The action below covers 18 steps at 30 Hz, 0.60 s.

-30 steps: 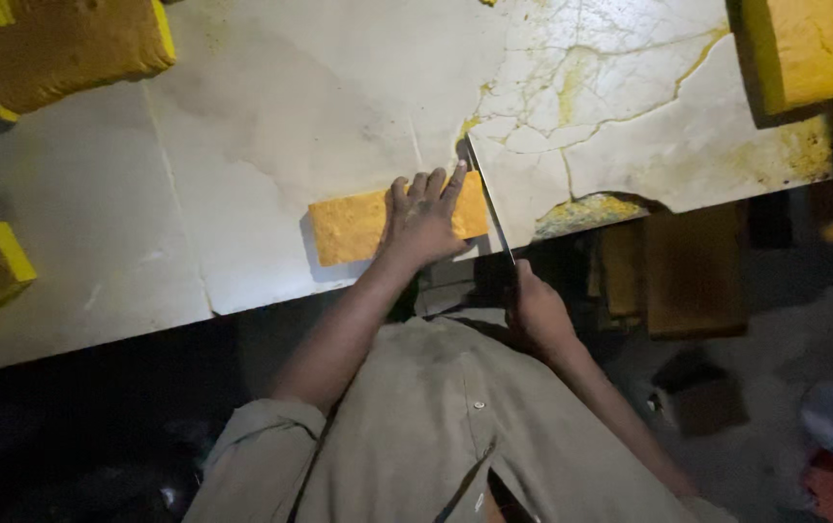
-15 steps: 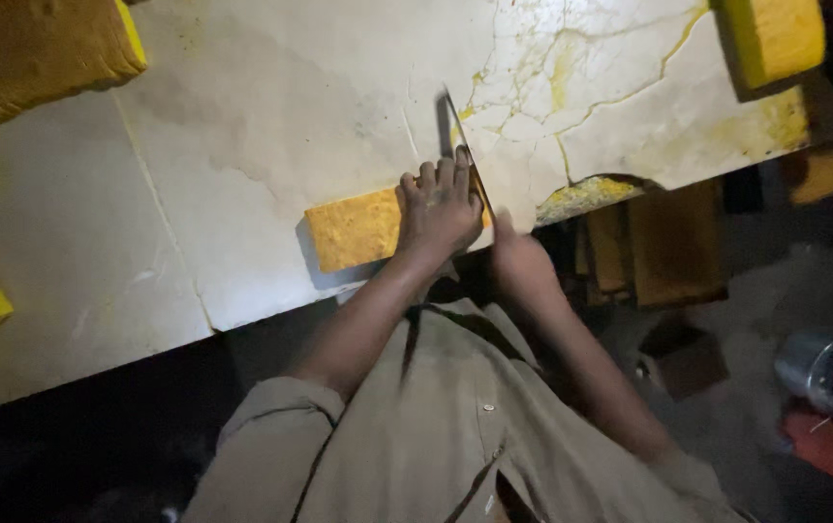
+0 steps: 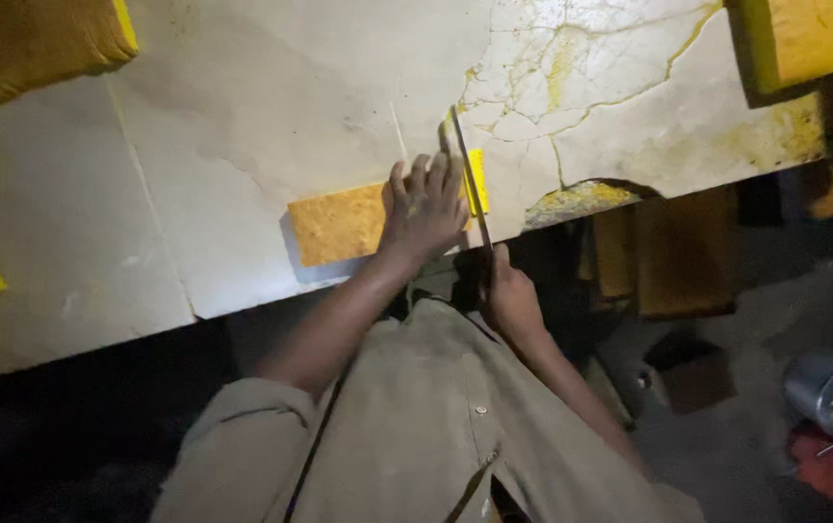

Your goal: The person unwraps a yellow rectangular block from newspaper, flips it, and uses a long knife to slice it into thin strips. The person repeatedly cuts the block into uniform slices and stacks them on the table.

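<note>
Meanwhile, our left hand, fingers spread, presses one yellow foam block flat. Our right hand grips one long knife; three more foam blocks ring the cracked marble table.

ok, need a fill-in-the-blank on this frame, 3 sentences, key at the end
The left hand presses flat on a ____ foam block.
The right hand holds a long thin ____ that cuts the block near its right end.
The block lies on a cracked pale slab, near the slab's ____ edge.
Missing words: yellow; blade; near
</note>
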### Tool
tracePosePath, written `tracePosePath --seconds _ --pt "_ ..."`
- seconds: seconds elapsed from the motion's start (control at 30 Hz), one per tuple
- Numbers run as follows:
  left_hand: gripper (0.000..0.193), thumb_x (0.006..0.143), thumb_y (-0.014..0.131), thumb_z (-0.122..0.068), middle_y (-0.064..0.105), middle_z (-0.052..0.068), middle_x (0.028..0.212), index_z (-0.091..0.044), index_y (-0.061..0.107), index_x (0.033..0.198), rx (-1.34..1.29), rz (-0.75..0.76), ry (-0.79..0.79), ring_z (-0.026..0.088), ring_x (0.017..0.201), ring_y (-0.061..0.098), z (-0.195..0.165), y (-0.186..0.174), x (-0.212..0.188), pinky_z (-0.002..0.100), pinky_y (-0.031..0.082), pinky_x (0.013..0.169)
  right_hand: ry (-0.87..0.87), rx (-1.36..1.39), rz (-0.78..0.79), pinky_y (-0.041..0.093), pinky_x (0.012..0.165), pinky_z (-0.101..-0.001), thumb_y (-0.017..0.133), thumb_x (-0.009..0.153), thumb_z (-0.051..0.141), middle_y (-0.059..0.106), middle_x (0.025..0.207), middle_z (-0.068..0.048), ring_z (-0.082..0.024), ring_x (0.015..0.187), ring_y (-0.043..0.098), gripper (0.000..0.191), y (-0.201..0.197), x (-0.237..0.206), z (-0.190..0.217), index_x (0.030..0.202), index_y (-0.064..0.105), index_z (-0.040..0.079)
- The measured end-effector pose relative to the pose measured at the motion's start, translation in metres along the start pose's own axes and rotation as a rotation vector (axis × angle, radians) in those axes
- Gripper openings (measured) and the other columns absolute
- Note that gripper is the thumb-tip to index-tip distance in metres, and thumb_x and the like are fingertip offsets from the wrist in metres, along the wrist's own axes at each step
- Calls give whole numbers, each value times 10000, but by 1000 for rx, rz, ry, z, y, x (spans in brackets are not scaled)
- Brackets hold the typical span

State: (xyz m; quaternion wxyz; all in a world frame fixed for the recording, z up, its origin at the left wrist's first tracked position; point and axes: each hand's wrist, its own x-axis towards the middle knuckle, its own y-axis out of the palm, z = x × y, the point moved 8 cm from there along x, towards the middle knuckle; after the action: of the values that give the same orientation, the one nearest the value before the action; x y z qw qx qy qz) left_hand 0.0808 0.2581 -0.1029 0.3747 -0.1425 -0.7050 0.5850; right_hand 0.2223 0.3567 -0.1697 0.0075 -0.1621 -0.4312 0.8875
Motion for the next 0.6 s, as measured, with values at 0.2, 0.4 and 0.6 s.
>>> tracePosePath --seconds 0.2,0.4,0.6 --pt "557 928 611 -317 545 276 1442 3 509 1371 -83 264 376 382 1431 439 -46 48 1 738 212 1117 30 128 -52 465 541 -553 593 988 221 620 734 -280 -489 654 631 388 -30 -50 -62 1268 430 7" --pt "620 951 586 -313 451 222 1544 -96 441 1514 -163 256 -316 467 1490 342 33 34 22 755 86 1174 582 301 328 515 692 -540 354 1092 493 688 809 -307 -501 802 645 666 1 -71 -119 1148 582 -130" --pt "692 961 560 -370 486 188 1505 -116 401 1585 -164 260 -264 444 1412 412 20 18 1 765 126 1169 -94 -182 337 526 720 -577 447 1009 173 670 908 -366 -523 812 662 573 -14 36 -5 1428 275 -179"
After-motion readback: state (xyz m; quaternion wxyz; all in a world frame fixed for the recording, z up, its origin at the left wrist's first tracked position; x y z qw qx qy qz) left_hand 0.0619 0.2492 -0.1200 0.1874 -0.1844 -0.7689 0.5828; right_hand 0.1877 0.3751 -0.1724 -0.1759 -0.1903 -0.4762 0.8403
